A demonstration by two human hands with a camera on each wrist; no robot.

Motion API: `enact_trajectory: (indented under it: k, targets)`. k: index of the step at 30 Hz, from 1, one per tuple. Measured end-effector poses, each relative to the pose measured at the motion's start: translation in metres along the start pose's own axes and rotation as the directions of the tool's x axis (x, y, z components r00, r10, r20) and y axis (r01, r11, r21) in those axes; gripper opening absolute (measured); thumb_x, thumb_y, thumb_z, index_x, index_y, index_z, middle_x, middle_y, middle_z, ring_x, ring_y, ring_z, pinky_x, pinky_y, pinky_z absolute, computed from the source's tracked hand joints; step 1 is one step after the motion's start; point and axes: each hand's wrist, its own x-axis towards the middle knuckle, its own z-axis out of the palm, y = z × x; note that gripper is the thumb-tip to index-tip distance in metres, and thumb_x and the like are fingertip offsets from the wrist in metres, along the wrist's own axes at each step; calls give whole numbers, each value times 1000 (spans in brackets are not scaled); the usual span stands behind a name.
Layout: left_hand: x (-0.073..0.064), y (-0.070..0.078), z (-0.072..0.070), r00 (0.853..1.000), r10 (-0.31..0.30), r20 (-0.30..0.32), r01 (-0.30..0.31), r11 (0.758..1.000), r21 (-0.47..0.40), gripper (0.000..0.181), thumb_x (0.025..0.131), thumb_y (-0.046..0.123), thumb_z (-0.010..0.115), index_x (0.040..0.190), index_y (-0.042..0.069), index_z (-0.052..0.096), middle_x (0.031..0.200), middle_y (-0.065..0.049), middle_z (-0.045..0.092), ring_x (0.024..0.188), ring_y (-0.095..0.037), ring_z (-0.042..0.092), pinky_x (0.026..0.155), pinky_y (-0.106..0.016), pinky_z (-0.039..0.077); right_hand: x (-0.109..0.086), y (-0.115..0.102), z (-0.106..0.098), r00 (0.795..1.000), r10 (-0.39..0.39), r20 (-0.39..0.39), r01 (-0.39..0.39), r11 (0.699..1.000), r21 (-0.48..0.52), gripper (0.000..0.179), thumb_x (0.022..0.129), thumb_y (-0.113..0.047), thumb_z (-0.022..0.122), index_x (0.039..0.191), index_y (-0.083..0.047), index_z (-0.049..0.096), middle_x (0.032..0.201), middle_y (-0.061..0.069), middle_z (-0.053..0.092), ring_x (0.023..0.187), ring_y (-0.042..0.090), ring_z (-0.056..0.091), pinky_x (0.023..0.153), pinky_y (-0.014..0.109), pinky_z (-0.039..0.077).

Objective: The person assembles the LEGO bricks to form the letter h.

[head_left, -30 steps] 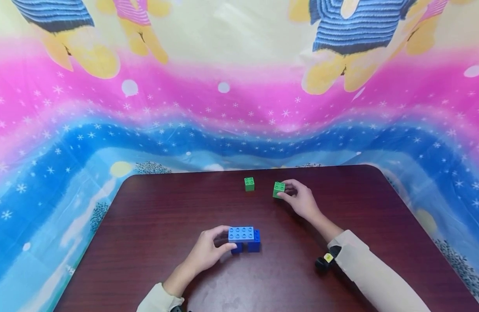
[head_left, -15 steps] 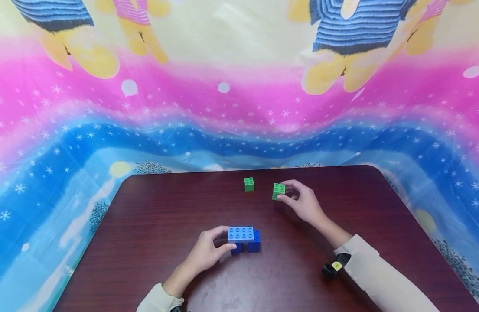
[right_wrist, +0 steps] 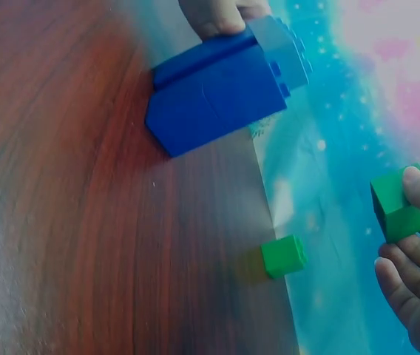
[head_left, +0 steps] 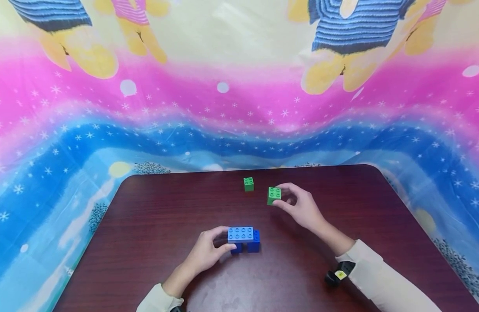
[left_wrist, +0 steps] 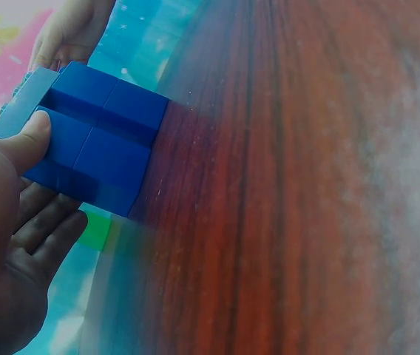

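Observation:
My left hand (head_left: 206,251) grips the left side of a small structure of toy building bricks in the middle of the table. Its top is a light blue brick (head_left: 240,234) with two rows of studs, bridging two stacks of dark blue bricks (left_wrist: 114,166). The right stack (head_left: 253,242) sticks out past the light blue brick, showing bare studs. Between thumb and fingers, my right hand (head_left: 301,206) pinches a green brick (head_left: 274,196) with its studs up, held off the table behind and right of the structure. Another green brick (head_left: 249,184) stands near the far edge.
The dark red-brown table (head_left: 165,208) has rounded far corners. Close behind it hangs a patterned cloth (head_left: 231,112) in pink and blue. A black wrist camera (head_left: 334,277) sits at the right sleeve.
My right hand has brought the green brick slightly nearer and to the left, toward the blue structure. The left hand and the structure have stayed in place.

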Motion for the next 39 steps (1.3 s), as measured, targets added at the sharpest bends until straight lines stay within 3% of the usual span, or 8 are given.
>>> enact_trajectory:
  k: [19, 26, 34, 39]
  targets:
    - [0, 0, 1, 1000, 11, -10, -11, 1000, 13, 36, 85, 22, 85, 116, 9, 72, 107, 0, 75, 102, -12, 68, 93, -38, 56, -23, -36, 25, 992, -72, 101, 63, 994, 90, 39, 82, -15, 87, 116, -17, 69, 99, -5, 71, 75, 13, 64, 67, 29, 57]
    - [1, 0, 0, 1000, 22, -7, -22, 1000, -14, 35, 85, 20, 84, 116, 9, 72, 106, 2, 75, 99, -10, 68, 90, -35, 57, -30, -45, 40, 981, -105, 163, 83, 988, 133, 36, 84, -20, 85, 116, -18, 68, 107, -4, 72, 83, 11, 66, 74, 31, 59]
    - [1, 1, -1, 1000, 10, 13, -10, 999, -40, 35, 86, 21, 84, 117, 11, 71, 107, 4, 75, 100, -9, 68, 91, -35, 56, -34, -54, 56, 963, -179, 203, 144, 974, 176, 36, 84, -18, 85, 116, -15, 68, 104, -4, 73, 88, 11, 68, 75, 32, 59]
    - [1, 1, -1, 1000, 3, 30, -1, 998, -62, 36, 88, 24, 82, 120, 13, 70, 111, 5, 74, 105, -10, 69, 94, -36, 56, -36, -58, 64, 953, -188, 236, 133, 964, 229, 35, 86, -19, 84, 116, -15, 67, 111, -2, 72, 96, 14, 69, 77, 36, 60]
